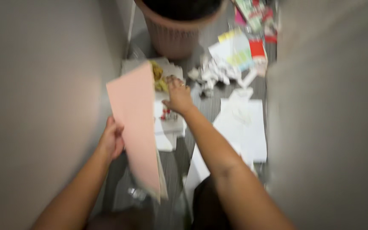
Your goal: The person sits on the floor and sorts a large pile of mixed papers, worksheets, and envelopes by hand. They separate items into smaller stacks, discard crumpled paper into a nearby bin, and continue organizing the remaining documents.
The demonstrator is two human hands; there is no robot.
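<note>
Pink sheet [135, 127]: large, stiff, held upright and tilted over a grey floor [211, 108], with paler sheets stacked behind its lower edge. Left hand [112, 140]: fingers curled about the sheet's left edge. Right hand [178, 96]: stretched forward, palm down, fingers bent onto white papers [169, 125] on the floor; whether it grips anything cannot be told. Yellow crumpled scrap [158, 76]: just beside that hand. Pink wastebasket [173, 36]: beyond. Crumpled white scraps [214, 74] and coloured cards [239, 49]: scattered nearby. Picture blurred.
</note>
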